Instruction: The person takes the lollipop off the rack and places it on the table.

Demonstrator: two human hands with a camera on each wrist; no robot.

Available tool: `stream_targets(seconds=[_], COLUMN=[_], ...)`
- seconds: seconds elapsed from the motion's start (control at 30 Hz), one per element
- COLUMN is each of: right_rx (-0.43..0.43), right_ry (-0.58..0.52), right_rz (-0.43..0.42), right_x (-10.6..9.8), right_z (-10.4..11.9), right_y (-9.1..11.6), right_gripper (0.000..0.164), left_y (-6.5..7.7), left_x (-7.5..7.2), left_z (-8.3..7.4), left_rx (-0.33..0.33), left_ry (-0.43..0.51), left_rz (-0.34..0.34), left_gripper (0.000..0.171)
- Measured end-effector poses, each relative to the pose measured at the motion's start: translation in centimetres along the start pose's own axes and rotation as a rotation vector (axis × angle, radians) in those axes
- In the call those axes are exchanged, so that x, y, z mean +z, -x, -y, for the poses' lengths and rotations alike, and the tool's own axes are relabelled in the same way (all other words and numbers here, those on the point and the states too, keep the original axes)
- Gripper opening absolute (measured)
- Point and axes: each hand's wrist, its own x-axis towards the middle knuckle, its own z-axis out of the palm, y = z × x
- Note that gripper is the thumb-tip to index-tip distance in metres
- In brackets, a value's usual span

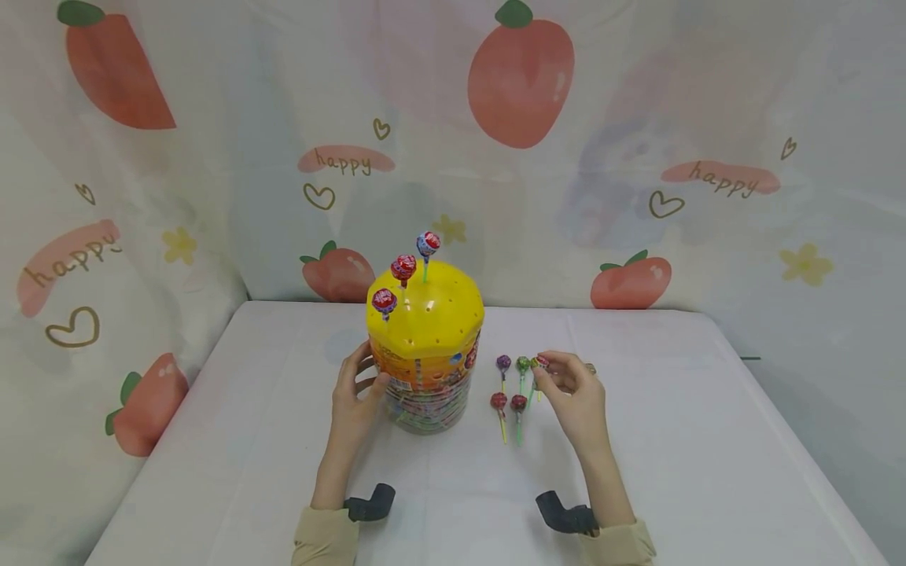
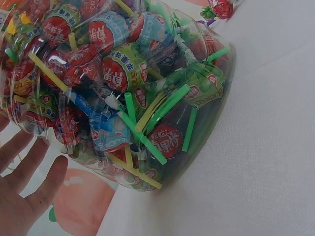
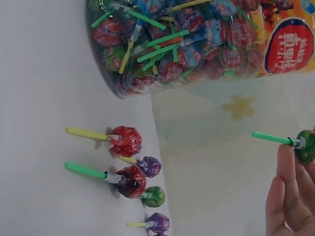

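A clear plastic jar (image 1: 425,409) full of wrapped lollipops stands upright under a yellow lid (image 1: 453,306) dotted with small holes. Three lollipops stick up from the lid's left part: a blue-and-red one (image 1: 428,244) and two red ones, the nearer (image 1: 384,302) at the front. My left hand (image 1: 357,397) rests against the jar's left side, its fingers fairly straight and spread in the left wrist view. Right of the jar, my right hand (image 1: 575,393) pinches a green-wrapped lollipop (image 3: 306,146) by its head, its green stick pointing away from the fingers.
Several lollipops lie between the jar and my right hand, among them a purple one (image 1: 503,362), a green one (image 1: 523,364) and two red ones (image 1: 499,401). Another (image 1: 591,368) shows partly behind the right hand. A printed curtain (image 1: 425,71) hangs behind the white table (image 1: 233,440).
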Motion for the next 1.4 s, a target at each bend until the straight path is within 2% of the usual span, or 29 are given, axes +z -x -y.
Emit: stream_targets(seconds=[0.37, 0.6, 0.93, 1.13, 1.4], right_rx=[0.132, 0.209, 0.276, 0.311, 0.345], right_ry=[0.036, 0.116, 0.209, 0.242, 0.260], right_rz=[0.067, 0.108, 0.184, 0.242, 0.249], right_x=[-0.3, -0.6, -0.6, -0.2, 0.1], right_z=[-2.2, -4.1, -6.2, -7.4, -7.9], right_y=[-0.1, -0.4, -0.4, -0.4, -0.5], right_gripper=[0.027, 0.033, 0.035, 0.035, 0.033], left_y=[0.1, 0.1, 0.1, 0.1, 0.1], left_x=[0.0, -0.1, -0.1, -0.1, -0.1], left_z=[-0.6, -0.8, -0.4, -0.4, -0.4], left_rx=[-0.018, -0.031, 0.009, -0.002, -0.015], left_ry=[0.006, -0.003, -0.002, 0.019, 0.016], left_rz=[0.005, 0.008, 0.003, 0.006, 0.009], left_gripper=[0.059, 0.059, 0.061, 0.059, 0.060])
